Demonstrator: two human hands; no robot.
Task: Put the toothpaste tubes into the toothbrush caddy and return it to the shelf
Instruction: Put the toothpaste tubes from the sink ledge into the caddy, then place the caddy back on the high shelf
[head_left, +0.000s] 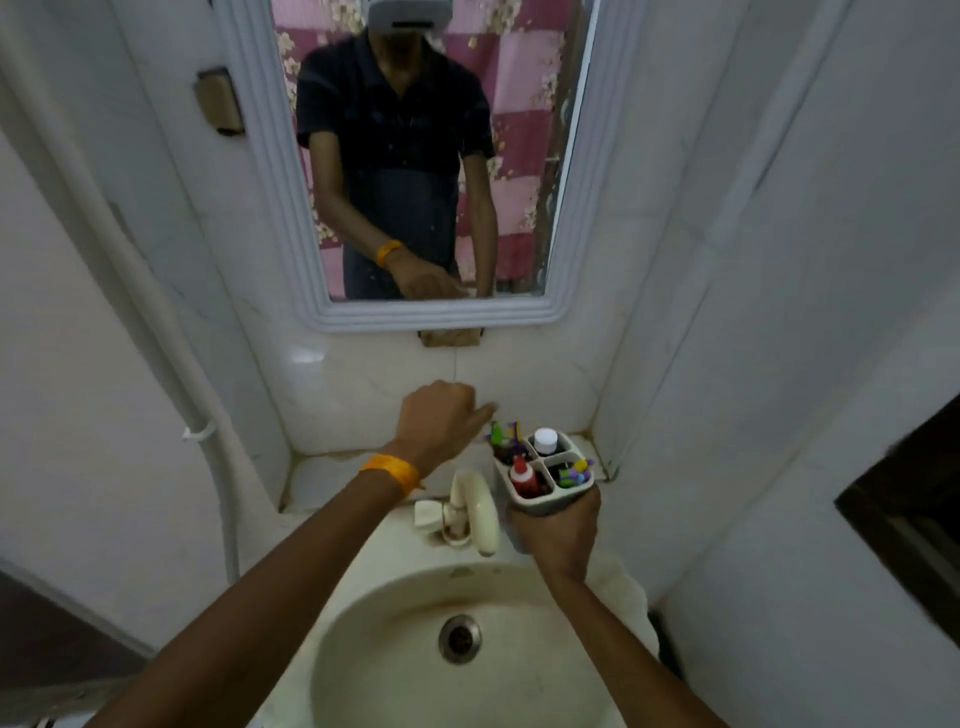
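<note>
My right hand (558, 535) grips the white four-compartment toothbrush caddy (545, 503) from below, holding it upright above the basin's back right corner, next to the shelf (322, 475). A white-capped tube (545, 440) stands in the far compartment and a red tube with a white tip (521, 474) in the near left one. Colourful toothbrushes (503, 435) fill the other two compartments. My left hand (441, 421), with an orange band on the wrist, hovers over the shelf left of the caddy, fingers loosely curled, one pointing toward the caddy, holding nothing.
A cream tap (475, 512) stands between my arms, just left of the caddy. Below lies the wash basin (395, 644) with its drain. A framed mirror (571, 208) hangs above the shelf; tiled walls close in at both sides, and a pipe (197, 431) runs down the left.
</note>
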